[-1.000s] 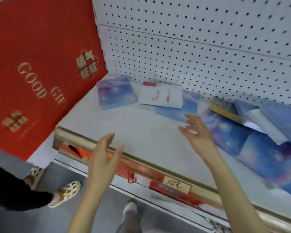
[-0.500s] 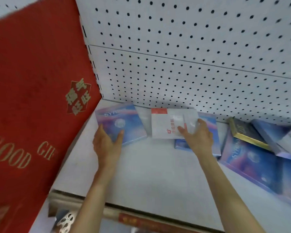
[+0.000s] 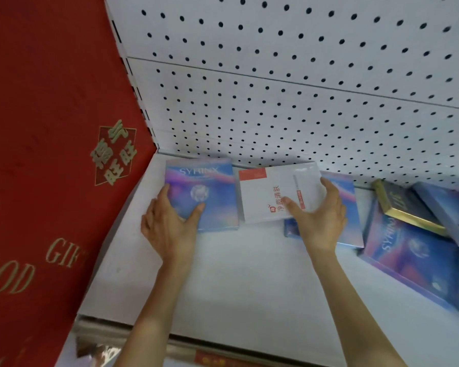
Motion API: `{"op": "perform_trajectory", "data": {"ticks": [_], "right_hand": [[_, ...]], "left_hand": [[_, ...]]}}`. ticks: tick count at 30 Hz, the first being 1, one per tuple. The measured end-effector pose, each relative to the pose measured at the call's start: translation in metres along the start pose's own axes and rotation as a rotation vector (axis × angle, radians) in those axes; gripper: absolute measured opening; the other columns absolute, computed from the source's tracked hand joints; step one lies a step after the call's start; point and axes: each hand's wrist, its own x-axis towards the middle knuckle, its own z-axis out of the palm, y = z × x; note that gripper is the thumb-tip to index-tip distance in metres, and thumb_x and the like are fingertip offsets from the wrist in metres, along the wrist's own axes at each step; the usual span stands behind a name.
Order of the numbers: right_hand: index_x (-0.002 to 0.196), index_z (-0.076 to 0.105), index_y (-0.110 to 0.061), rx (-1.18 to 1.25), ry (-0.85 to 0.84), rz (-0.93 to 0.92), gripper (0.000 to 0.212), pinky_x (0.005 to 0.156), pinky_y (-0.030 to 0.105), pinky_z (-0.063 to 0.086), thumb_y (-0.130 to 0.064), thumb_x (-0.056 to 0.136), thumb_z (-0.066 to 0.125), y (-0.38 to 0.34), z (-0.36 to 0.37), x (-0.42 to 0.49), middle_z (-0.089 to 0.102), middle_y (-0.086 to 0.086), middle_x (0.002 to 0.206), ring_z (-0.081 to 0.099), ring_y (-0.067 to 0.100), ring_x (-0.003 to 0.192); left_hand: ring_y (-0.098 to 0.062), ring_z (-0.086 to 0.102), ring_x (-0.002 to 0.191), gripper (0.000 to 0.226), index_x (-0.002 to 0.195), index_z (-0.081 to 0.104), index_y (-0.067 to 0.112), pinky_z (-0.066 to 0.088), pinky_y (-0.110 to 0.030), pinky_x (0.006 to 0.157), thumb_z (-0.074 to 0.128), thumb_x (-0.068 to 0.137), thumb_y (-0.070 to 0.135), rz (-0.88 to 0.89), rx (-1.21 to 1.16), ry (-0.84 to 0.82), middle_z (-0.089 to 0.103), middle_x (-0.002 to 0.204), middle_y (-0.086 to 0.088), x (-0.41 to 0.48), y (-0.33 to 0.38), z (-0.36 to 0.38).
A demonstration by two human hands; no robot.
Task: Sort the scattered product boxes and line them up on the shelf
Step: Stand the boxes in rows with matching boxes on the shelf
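Now, left hand (image 3: pixel 167 229) pinches the blue box (image 3: pixel 210 186) by a corner, right hand (image 3: pixel 321 223) clasps the white box (image 3: pixel 270 186) edge, both flat at the shelf (image 3: pixel 236 282) back; stand each upright, edges squared

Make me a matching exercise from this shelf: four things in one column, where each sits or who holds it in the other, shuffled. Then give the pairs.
Things
1. blue SYRINX box
2. white box
3. gold-edged box
4. red GOOD GIFT panel

Places and states
A. stands at the left end of the shelf
B. lies tilted on a large blue box at the right
C. gripped by the left hand, near the back left corner
D. gripped by the right hand, lying partly over a second blue box

Pairs: 1-C, 2-D, 3-B, 4-A
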Motion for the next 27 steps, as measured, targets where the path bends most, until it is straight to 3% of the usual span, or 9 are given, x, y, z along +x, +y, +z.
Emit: {"op": "perform_trajectory", "data": {"ticks": [9, 11, 13, 14, 17, 19, 21, 25, 27], "right_hand": [[0.136, 0.042, -0.023, 0.133, -0.018, 0.005, 0.083, 0.101, 0.036, 0.038, -0.04, 0.067, 0.084, 0.002, -0.005, 0.0, 0.049, -0.002, 0.137, 0.044, 0.019, 0.126], [0.134, 0.044, -0.023, 0.199, -0.013, 0.027, 0.079, 0.1, 0.034, 0.04, -0.036, 0.068, 0.084, 0.005, -0.009, 0.001, 0.051, -0.005, 0.134, 0.047, 0.015, 0.123], [0.131, 0.046, -0.02, 0.3, -0.003, 0.05, 0.07, 0.099, 0.03, 0.044, -0.029, 0.071, 0.083, 0.007, -0.014, 0.002, 0.052, -0.008, 0.128, 0.049, 0.01, 0.115], [0.129, 0.047, -0.017, 0.365, 0.004, 0.063, 0.066, 0.097, 0.025, 0.045, -0.025, 0.074, 0.081, 0.009, -0.017, 0.002, 0.052, -0.007, 0.124, 0.05, 0.008, 0.111], [0.128, 0.049, -0.014, 0.526, -0.015, 0.121, 0.055, 0.083, 0.008, 0.047, -0.013, 0.08, 0.075, 0.009, -0.027, 0.002, 0.055, -0.002, 0.123, 0.053, 0.008, 0.108], [0.127, 0.05, -0.016, 0.627, -0.075, 0.212, 0.047, 0.084, 0.02, 0.053, -0.011, 0.084, 0.07, 0.011, -0.035, -0.001, 0.06, 0.0, 0.121, 0.06, 0.016, 0.11], [0.123, 0.053, -0.017, 0.741, -0.108, 0.347, 0.038, 0.084, 0.034, 0.058, -0.01, 0.088, 0.065, 0.013, -0.046, -0.01, 0.064, 0.004, 0.114, 0.065, 0.021, 0.106], [0.127, 0.053, -0.014, 0.998, -0.052, 0.596, 0.037, 0.077, 0.033, 0.06, -0.011, 0.091, 0.06, 0.023, -0.08, -0.044, 0.065, 0.007, 0.117, 0.07, 0.02, 0.099], [0.13, 0.054, -0.011, 1.146, -0.085, 0.639, 0.037, 0.071, 0.027, 0.059, -0.008, 0.093, 0.056, 0.034, -0.103, -0.06, 0.067, 0.008, 0.119, 0.07, 0.02, 0.101]], "left_hand": [[-0.028, 0.059, 0.106, 0.074, 0.131, 0.047, 0.027, 0.042, -0.039, 0.094, 0.081, 0.066, 0.042, -0.055, -0.123, -0.022, 0.063, 0.122, -0.003, -0.032, 0.01, -0.015], [-0.017, 0.061, 0.103, 0.067, 0.128, 0.047, 0.029, 0.048, -0.034, 0.091, 0.081, 0.07, 0.032, -0.075, -0.259, -0.045, 0.063, 0.121, 0.004, -0.035, 0.013, -0.023], [0.004, 0.06, 0.1, 0.061, 0.125, 0.047, 0.028, 0.051, -0.019, 0.085, 0.079, 0.075, 0.015, -0.145, -0.482, -0.089, 0.06, 0.118, 0.011, -0.037, 0.014, -0.03], [0.007, 0.06, 0.1, 0.06, 0.126, 0.046, 0.026, 0.051, -0.013, 0.082, 0.077, 0.077, 0.009, -0.213, -0.594, -0.12, 0.059, 0.118, 0.01, -0.037, 0.015, -0.035], [-0.012, 0.066, 0.101, 0.047, 0.126, 0.053, 0.014, 0.053, -0.019, 0.077, 0.071, 0.083, 0.01, -0.422, -0.805, -0.278, 0.065, 0.119, -0.001, -0.033, 0.013, -0.045], [-0.02, 0.068, 0.097, 0.026, 0.114, 0.063, 0.01, 0.054, -0.025, 0.079, 0.065, 0.088, 0.014, -0.425, -0.793, -0.41, 0.071, 0.109, -0.007, -0.034, 0.015, -0.05], [-0.017, 0.068, 0.091, 0.02, 0.111, 0.062, 0.01, 0.052, -0.022, 0.073, 0.06, 0.092, 0.016, -0.386, -0.754, -0.457, 0.071, 0.104, -0.005, -0.037, 0.018, -0.053], [-0.015, 0.064, 0.085, 0.01, 0.102, 0.056, 0.011, 0.048, -0.03, 0.07, 0.057, 0.093, 0.015, -0.272, -0.792, -0.478, 0.067, 0.096, -0.002, -0.052, 0.025, -0.058], [-0.007, 0.061, 0.073, 0.005, 0.092, 0.055, 0.016, 0.048, -0.025, 0.064, 0.056, 0.093, 0.011, -0.251, -0.841, -0.474, 0.066, 0.083, 0.007, -0.069, 0.035, -0.059]]}}
